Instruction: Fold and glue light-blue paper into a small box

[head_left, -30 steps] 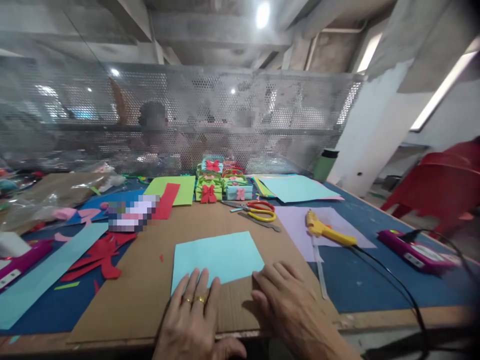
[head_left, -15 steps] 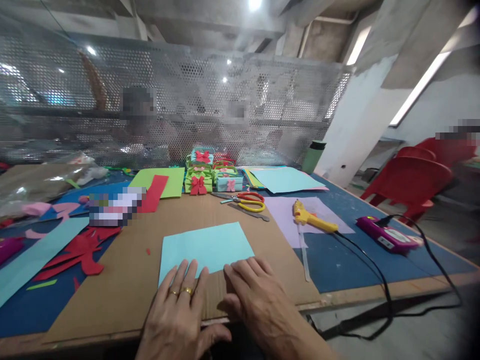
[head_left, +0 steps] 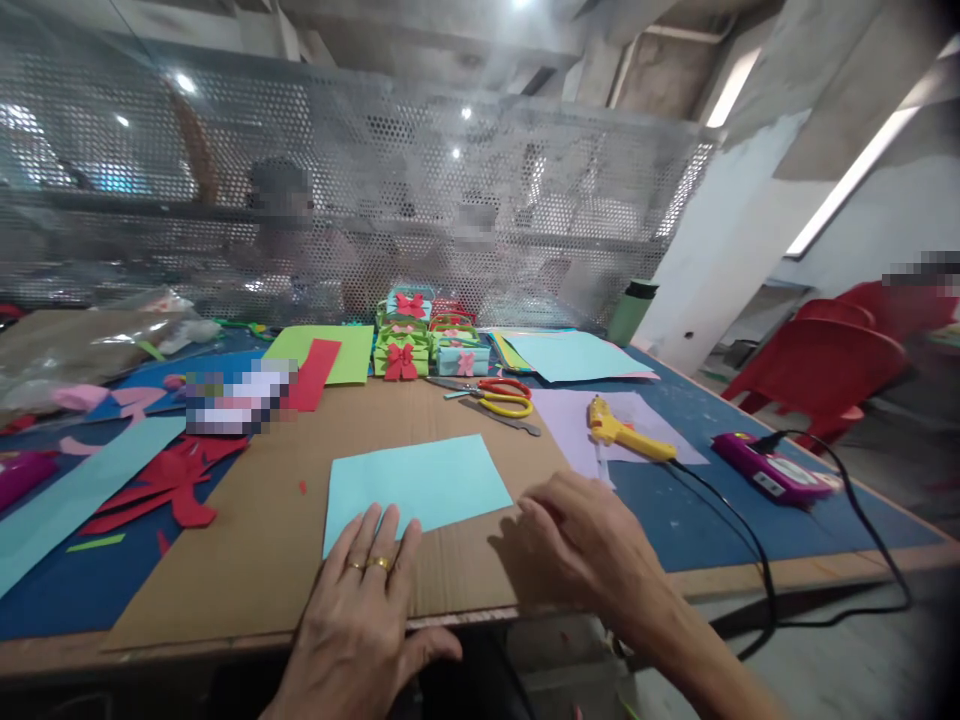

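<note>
A light-blue foam sheet lies on a brown cardboard in front of me. My left hand rests flat on the sheet's near-left edge, fingers stretched out, two rings on them. Off the sheet's right corner, my right hand hovers over the cardboard and casts a shadow. Its fingers bend downward and are mostly hidden behind the back of the hand. Beyond it, a yellow glue gun lies on a lilac sheet. Scissors with red and yellow handles lie at the cardboard's far side.
Small bow-trimmed foam baskets are stacked at the back. Red foam scraps and a long light-blue strip lie left. A purple power box with a black cable is right. A green bottle stands behind.
My right hand has lifted off the sheet's near edge and moved right, its fingers curling. The left hand stays on the sheet. The view has shifted slightly.
</note>
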Motion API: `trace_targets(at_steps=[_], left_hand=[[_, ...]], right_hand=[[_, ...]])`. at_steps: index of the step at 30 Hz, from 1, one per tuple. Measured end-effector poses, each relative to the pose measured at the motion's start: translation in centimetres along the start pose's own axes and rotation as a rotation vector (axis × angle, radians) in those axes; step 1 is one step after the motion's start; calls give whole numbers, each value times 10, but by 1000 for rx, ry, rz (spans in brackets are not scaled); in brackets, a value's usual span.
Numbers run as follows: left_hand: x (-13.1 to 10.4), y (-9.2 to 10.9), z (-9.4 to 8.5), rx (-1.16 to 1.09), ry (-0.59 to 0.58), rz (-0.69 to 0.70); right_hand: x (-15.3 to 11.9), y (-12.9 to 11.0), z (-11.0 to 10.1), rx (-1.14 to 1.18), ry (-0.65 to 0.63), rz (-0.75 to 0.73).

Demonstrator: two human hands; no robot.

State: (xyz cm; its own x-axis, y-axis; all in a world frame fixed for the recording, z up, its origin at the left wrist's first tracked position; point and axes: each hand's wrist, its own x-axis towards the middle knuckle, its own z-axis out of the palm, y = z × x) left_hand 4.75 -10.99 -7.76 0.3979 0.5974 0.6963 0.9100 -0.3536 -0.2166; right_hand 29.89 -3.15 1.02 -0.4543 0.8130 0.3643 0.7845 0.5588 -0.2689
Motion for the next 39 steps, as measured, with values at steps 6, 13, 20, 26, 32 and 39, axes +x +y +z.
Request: trace_targets(at_steps=[6, 13, 20, 26, 32, 39], left_hand=[[2, -4, -4, 70, -19, 61], [5, 0, -8, 62, -30, 29], [2, 1, -5, 31, -29, 5], [3, 3, -8, 23, -43, -36], [4, 1, -8, 31, -19, -1], [4, -1, -8, 20, -22, 2]], right_hand=[[38, -41, 8, 93, -352, 104], [51, -44, 19, 17, -428, 69], [59, -24, 20, -29, -504, 95], [55, -2, 9, -101, -480, 140], [41, 18, -4, -204, -366, 190], [67, 3, -10, -152, -171, -23]])
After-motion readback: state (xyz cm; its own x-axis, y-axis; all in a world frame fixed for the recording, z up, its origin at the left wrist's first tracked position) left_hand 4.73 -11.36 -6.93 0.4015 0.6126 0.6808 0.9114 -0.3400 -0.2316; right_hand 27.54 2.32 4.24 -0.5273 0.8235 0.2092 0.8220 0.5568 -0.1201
